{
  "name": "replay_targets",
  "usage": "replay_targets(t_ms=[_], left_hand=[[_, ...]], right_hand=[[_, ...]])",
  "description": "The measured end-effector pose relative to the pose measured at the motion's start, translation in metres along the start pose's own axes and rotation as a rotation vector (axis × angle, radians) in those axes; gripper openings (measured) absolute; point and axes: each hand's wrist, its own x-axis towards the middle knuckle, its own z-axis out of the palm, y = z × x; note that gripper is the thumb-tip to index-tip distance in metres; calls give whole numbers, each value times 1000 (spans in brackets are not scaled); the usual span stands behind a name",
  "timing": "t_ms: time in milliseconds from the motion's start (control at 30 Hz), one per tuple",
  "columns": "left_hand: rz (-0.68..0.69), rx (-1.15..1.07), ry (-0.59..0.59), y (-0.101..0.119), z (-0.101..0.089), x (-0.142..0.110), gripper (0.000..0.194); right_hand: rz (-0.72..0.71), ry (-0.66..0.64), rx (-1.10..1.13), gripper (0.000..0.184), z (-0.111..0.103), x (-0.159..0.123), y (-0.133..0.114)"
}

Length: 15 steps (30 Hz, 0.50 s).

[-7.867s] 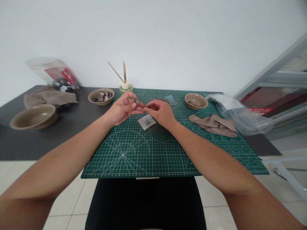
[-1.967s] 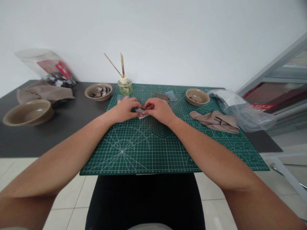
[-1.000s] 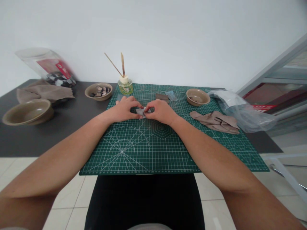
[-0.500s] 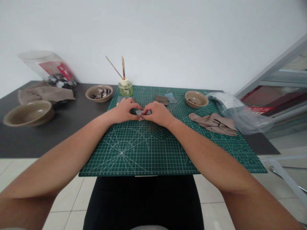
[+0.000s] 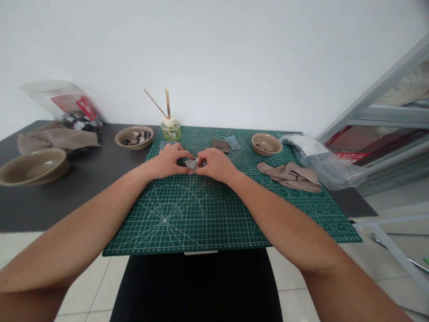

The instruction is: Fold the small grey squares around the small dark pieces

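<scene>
Over the green cutting mat [image 5: 231, 235], my left hand [image 5: 169, 162] and my right hand [image 5: 217, 164] meet at a small grey crumpled sheet [image 5: 191, 164]. Thumb and fingers of each hand pinch an edge of it, and the right fingers cover part of it. What it is made of is too small to tell. Behind my right hand lie a flat brown square [image 5: 220, 145] and a small light-blue piece [image 5: 233, 142]. A grey-blue patch [image 5: 163, 145] shows just behind my left hand.
A bowl of dark and light pieces [image 5: 134, 136] and a reed diffuser [image 5: 170, 129] stand back left. Farther left are another bowl [image 5: 33, 167], brown cloth [image 5: 60, 139] and a clear container [image 5: 50, 91]. At right: a small bowl [image 5: 267, 144], cloth [image 5: 290, 175], plastic bag [image 5: 330, 163].
The camera view has shifted slightly, so the whole scene sits a little lower and farther left. Both hands stay on the grey sheet, with small finger movements.
</scene>
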Motion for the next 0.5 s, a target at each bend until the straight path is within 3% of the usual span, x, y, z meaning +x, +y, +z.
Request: replay_targets(t_ms=[500], left_hand=[[-70, 71, -44, 10, -4, -3, 58]], right_hand=[[-51, -105, -7, 9, -6, 1, -1]])
